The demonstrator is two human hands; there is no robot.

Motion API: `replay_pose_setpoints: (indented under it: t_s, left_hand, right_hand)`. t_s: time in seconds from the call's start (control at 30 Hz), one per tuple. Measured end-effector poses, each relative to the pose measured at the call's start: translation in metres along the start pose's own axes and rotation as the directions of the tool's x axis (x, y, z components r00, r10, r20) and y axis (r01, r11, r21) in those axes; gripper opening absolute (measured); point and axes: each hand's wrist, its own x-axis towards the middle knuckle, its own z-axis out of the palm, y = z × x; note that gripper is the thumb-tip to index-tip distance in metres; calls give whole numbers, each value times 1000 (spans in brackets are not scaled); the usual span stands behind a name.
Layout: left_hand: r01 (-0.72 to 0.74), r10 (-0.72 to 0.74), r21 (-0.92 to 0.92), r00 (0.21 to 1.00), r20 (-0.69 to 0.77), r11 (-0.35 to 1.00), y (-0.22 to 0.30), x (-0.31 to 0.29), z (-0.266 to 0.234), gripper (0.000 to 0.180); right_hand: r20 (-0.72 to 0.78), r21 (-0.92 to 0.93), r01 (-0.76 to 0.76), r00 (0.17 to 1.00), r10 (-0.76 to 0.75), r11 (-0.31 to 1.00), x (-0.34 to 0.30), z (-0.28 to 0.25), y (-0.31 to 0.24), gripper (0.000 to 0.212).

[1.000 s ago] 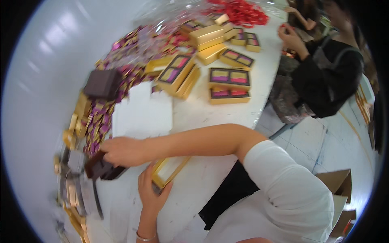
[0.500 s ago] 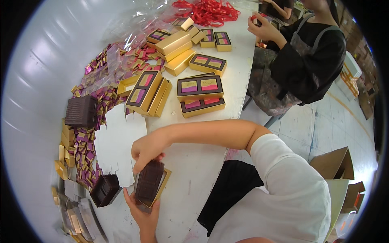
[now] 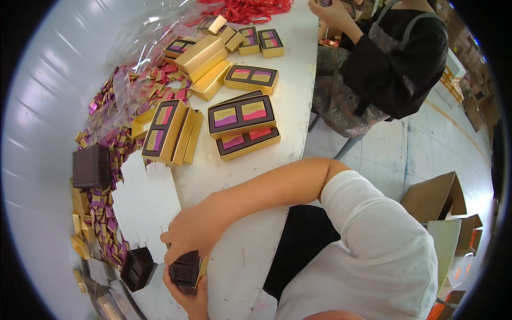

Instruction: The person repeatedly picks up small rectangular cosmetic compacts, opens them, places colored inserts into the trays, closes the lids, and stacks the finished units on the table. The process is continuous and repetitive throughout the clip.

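Near the table's front edge, a small gold box (image 3: 203, 266) stands with a dark brown two-compartment tray (image 3: 184, 273) in it. My left hand (image 3: 191, 302) wraps round its near end, thumb on one side and fingers on the other. From above, my right hand (image 3: 198, 229) bends over the far end, fingers closed on the tray's edge; it hides that end of the box. Just to the left, a loose brown tray (image 3: 137, 269) lies tilted beside a spread of white cards (image 3: 145, 200). Both visible compartments of the tray in my hands look bare.
Filled gold boxes (image 3: 240, 116) and stacked gold boxes (image 3: 201, 58) stand further up the table. Wrapped small squares (image 3: 104, 216) heap along the left, with a stack of brown trays (image 3: 92, 166) on them. Red ribbons (image 3: 245, 10) lie far off. A co-worker (image 3: 384, 64) sits at right.
My right hand has moved nearer and lower over the box, now covering its far end. The brown tray sits deeper in the gold box. The whole view has shifted slightly.
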Motion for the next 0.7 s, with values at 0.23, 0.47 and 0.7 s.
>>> replay_pose_setpoints:
  t_s: [0.23, 0.47, 0.7]
  left_hand:
    - [-82, 83, 111, 997, -1, 990, -10, -6, -6, 91]
    - [-34, 35, 105, 999, -7, 994, -9, -8, -8, 86]
    - [-118, 116, 43, 992, 56, 992, -13, -1, -9, 79]
  right_hand:
    - [47, 193, -82, 996, 74, 978, -15, -36, -2, 32]
    - [77, 52, -120, 990, 116, 991, -9, -24, -2, 32]
    - [82, 208, -98, 993, 83, 973, -11, -6, -9, 41]
